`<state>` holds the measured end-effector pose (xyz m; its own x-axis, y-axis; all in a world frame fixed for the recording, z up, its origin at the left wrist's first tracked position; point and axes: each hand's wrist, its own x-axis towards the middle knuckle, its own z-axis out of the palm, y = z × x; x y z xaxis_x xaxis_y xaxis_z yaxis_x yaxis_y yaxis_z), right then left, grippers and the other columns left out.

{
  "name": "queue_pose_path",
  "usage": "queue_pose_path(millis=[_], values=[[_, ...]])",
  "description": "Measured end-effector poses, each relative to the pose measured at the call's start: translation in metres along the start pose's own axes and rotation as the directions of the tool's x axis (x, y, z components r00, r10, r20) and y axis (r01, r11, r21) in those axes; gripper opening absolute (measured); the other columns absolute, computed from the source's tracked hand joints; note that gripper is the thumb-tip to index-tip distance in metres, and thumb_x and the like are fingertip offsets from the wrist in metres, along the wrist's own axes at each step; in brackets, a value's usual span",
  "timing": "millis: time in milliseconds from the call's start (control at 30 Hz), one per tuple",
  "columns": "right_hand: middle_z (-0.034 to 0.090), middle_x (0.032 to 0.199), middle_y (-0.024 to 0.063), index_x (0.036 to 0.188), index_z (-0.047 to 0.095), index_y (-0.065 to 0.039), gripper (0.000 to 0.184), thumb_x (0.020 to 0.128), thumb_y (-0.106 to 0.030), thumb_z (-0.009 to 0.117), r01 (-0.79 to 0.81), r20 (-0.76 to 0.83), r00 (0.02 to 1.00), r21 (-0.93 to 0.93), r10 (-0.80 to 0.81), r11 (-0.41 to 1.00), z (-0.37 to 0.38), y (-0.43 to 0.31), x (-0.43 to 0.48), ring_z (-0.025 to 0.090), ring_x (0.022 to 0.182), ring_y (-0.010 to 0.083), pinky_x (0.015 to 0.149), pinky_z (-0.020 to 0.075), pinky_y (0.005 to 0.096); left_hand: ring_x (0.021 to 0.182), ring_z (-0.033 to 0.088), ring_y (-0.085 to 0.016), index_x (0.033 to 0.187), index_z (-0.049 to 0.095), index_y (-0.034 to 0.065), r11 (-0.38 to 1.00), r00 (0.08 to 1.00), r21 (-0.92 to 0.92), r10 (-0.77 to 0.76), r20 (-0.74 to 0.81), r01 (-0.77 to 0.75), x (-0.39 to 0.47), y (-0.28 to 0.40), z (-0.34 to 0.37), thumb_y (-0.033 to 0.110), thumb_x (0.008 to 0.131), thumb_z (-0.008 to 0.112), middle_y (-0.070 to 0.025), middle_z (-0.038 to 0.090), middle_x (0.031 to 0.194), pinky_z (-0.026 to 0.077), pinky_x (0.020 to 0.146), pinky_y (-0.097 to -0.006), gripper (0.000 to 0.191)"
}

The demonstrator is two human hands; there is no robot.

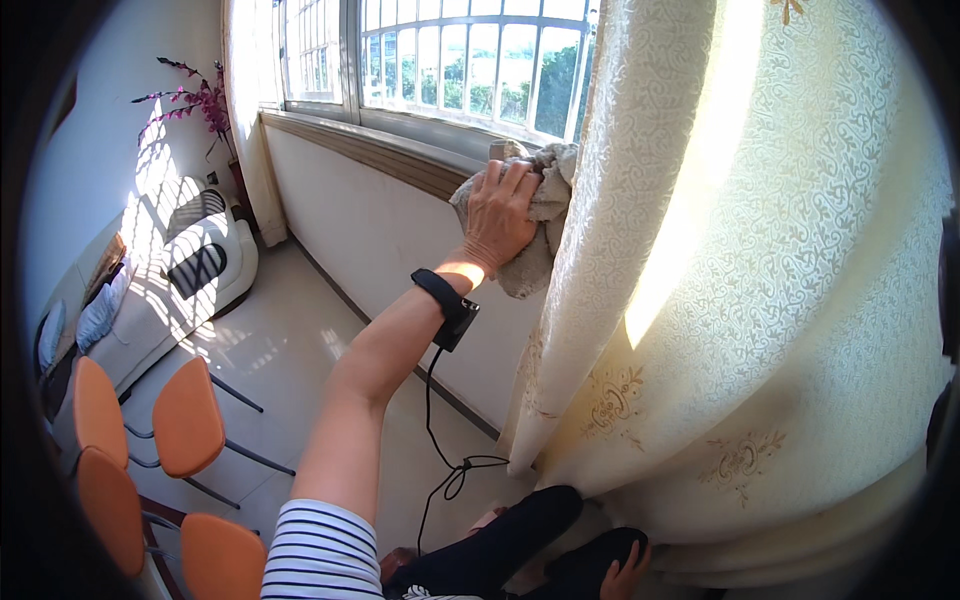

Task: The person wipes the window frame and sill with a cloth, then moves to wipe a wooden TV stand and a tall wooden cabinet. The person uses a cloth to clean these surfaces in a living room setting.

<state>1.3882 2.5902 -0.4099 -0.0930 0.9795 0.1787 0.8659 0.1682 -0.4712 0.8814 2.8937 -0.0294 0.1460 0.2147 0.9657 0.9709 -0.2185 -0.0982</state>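
Note:
My left hand [501, 214] presses on a grey-beige cloth [529, 270] at the windowsill [420, 169], with the fingers spread over its bunched folds. The cloth hangs over the sill's edge, and its right side meets the cream patterned curtain [622, 187]. A black strap with a small device [456, 326] is around my left wrist, and a black cable runs down from it. My right hand [626, 574] rests by my dark-clothed knee at the bottom, fingers apart, with nothing seen in it; part of it is cut off by the picture's edge.
A barred window [469, 67] stands above the sill. The long curtain fills the right side. Several orange chairs [187, 420] stand at lower left, near a pale sofa [217, 262] and pink artificial-looking flowers [206, 105]. The looped cable [457, 469] hangs near the floor beside my legs.

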Motion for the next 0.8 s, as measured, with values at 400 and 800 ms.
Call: queue_pose_path(millis=[400, 800], values=[[0.021, 0.160, 0.0271, 0.157, 0.029, -0.011, 0.057, 0.106, -0.029, 0.045, -0.055, 0.056, 0.997, -0.046, 0.057, 0.997, -0.002, 0.005, -0.003, 0.030, 0.142, 0.0510, 0.114, 0.0310, 0.0594, 0.128, 0.048, -0.035, 0.127, 0.059, 0.0152, 0.805, 0.844, 0.438, -0.510, 0.168, 0.399, -0.021, -0.220, 0.013, 0.024, 0.089, 0.065, -0.0053, 0.051, 0.139, 0.049, 0.098, -0.0524, 0.039], [0.024, 0.156, 0.0298, 0.154, 0.034, -0.010, 0.064, 0.098, -0.027, 0.059, -0.110, 0.085, 0.991, 0.024, 0.108, 0.994, 0.000, -0.024, 0.010, 0.032, 0.139, 0.0508, 0.111, 0.0343, 0.0593, 0.129, 0.048, -0.037, 0.136, 0.054, 0.0112, 0.911, 0.902, 0.320, -0.346, 0.258, 0.258, -0.043, -0.178, -0.010, 0.025, 0.090, 0.058, -0.0116, 0.052, 0.140, 0.048, 0.103, -0.0467, 0.048]])
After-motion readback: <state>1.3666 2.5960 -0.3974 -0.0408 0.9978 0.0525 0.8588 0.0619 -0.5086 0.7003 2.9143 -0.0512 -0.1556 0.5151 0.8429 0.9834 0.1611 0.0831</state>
